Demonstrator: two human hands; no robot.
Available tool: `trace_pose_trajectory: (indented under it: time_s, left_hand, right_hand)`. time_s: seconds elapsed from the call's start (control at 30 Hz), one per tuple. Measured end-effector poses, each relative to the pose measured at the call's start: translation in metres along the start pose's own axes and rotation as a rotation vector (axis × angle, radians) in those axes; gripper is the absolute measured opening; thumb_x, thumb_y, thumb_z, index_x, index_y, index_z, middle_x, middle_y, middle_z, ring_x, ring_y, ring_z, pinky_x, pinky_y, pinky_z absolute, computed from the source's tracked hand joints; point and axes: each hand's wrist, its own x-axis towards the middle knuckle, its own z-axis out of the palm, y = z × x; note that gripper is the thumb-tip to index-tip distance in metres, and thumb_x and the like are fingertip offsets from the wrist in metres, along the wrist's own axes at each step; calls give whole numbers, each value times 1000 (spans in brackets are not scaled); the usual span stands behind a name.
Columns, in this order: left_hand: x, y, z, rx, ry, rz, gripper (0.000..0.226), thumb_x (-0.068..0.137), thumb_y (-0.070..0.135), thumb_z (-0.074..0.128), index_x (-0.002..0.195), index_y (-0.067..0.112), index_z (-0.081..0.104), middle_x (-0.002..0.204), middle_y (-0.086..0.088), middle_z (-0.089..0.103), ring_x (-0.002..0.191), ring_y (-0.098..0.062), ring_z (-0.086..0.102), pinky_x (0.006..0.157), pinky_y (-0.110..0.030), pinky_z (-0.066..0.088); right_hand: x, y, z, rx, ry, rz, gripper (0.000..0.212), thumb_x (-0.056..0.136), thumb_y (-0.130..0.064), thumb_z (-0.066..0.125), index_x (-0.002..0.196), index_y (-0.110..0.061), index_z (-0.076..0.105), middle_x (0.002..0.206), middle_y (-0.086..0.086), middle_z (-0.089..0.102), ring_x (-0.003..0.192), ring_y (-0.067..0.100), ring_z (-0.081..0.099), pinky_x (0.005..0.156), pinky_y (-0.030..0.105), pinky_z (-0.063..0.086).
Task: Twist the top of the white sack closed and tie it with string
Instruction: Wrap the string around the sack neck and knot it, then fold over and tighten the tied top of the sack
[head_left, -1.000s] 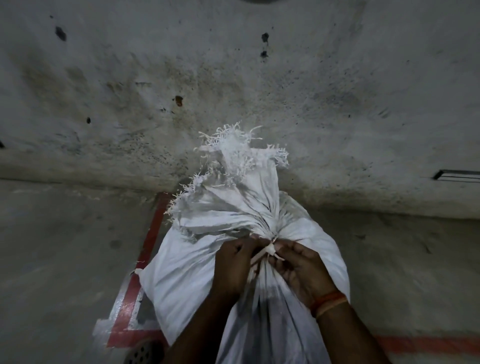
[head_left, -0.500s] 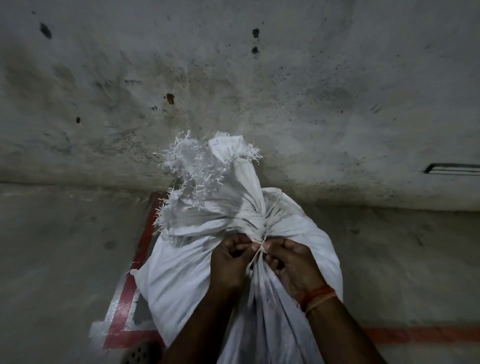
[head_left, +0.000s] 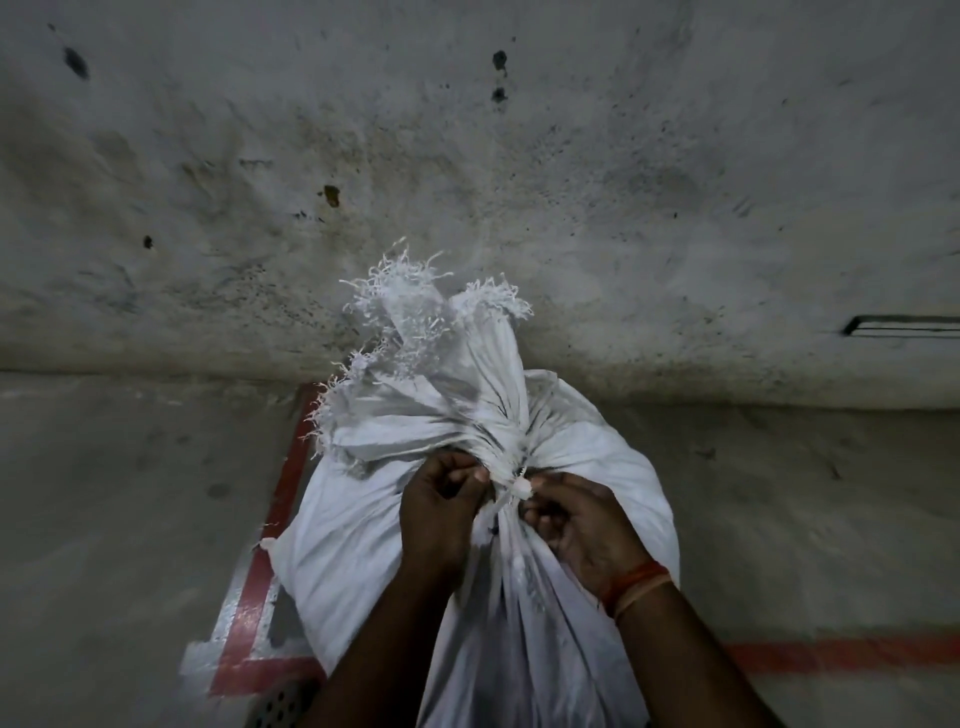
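Note:
A full white woven sack (head_left: 358, 551) stands on the floor in front of me. Its top (head_left: 441, 374) is gathered and twisted into a neck, with frayed edges fanning up and to the left. A pale string (head_left: 511, 491) is wound around the neck and shows a small knot between my hands. My left hand (head_left: 441, 514) pinches the string on the left of the neck, fingers curled. On the right side, my right hand (head_left: 582, 525) pinches the other end; an orange thread band circles its wrist.
A stained concrete wall (head_left: 623, 182) rises just behind the sack. Red painted lines (head_left: 280, 499) mark the grey floor on the left and at lower right. A perforated drain cover (head_left: 280, 706) lies near the bottom edge. A dark slot (head_left: 904, 326) is in the wall at right.
The frayed top of the sack has swung back to the right and stands more upright. My hands stay at the neck and have drawn slightly apart on the string.

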Motion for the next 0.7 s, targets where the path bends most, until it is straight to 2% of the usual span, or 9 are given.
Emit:
trace_pose_trajectory:
  time_s: [0.1, 0.23, 0.3, 0.37, 0.5, 0.57, 0.63, 0.7]
  left_hand:
    - [0, 6, -7, 122, 56, 2, 8, 87, 8, 71, 91, 15, 70, 83, -5, 77, 77, -23, 72, 81, -43, 56]
    - [-12, 24, -25, 335, 128, 71, 14, 88, 18, 72, 101, 23, 74, 94, 7, 78, 91, -10, 72, 88, -39, 58]
    - [-23, 36, -36, 477, 169, 117, 16, 89, 20, 71, 105, 24, 74, 96, 11, 76, 94, -5, 70, 87, -29, 55]
    - [-32, 46, -43, 576, 170, 157, 19, 91, 21, 70, 109, 23, 72, 101, 11, 74, 99, -7, 69, 82, -21, 50]
    - [-42, 70, -36, 459, 238, 165, 28, 91, 30, 70, 117, 23, 62, 110, 1, 72, 105, -17, 68, 87, -31, 51]
    - [-30, 78, -32, 315, 278, 26, 55, 84, 38, 77, 128, 20, 52, 119, -9, 69, 109, -24, 66, 95, -40, 52]
    - [-7, 83, -31, 113, 262, -184, 97, 65, 53, 88, 140, 16, 40, 130, -21, 62, 115, -36, 64, 101, -50, 49]
    - [22, 85, -27, -44, 212, -281, 128, 44, 62, 93, 148, 26, 28, 133, -21, 58, 114, -35, 64, 100, -51, 50]
  right_hand:
    - [-3, -3, -4, -245, 51, -166, 23, 93, -10, 61, 89, 12, 67, 65, 16, 64, 59, 21, 57, 54, 26, 44]
    - [-14, -1, -11, -656, 166, -454, 9, 83, -9, 71, 78, -15, 75, 77, 3, 75, 76, 14, 70, 73, 28, 55]
    - [-22, 1, -13, -802, 193, -543, 9, 82, -14, 73, 81, -23, 73, 83, -5, 75, 85, 7, 70, 80, 28, 56]
    - [-29, -1, -16, -938, 211, -640, 16, 81, -16, 73, 92, -27, 71, 92, -10, 73, 92, 6, 66, 83, 31, 56]
    - [-36, -11, -18, -1035, 209, -772, 32, 85, -14, 71, 114, -27, 65, 109, -13, 67, 106, 6, 60, 89, 30, 55]
    - [-30, -21, -14, -978, 199, -760, 28, 88, -15, 70, 114, -25, 65, 110, -11, 69, 105, 7, 63, 85, 27, 55]
    - [-17, -34, -3, -788, 210, -682, 20, 91, -18, 68, 110, -23, 67, 109, -5, 71, 103, 10, 65, 83, 25, 54]
    - [2, -49, 11, -636, 236, -610, 22, 93, -22, 66, 114, -20, 63, 112, 1, 70, 107, 17, 65, 84, 23, 48]
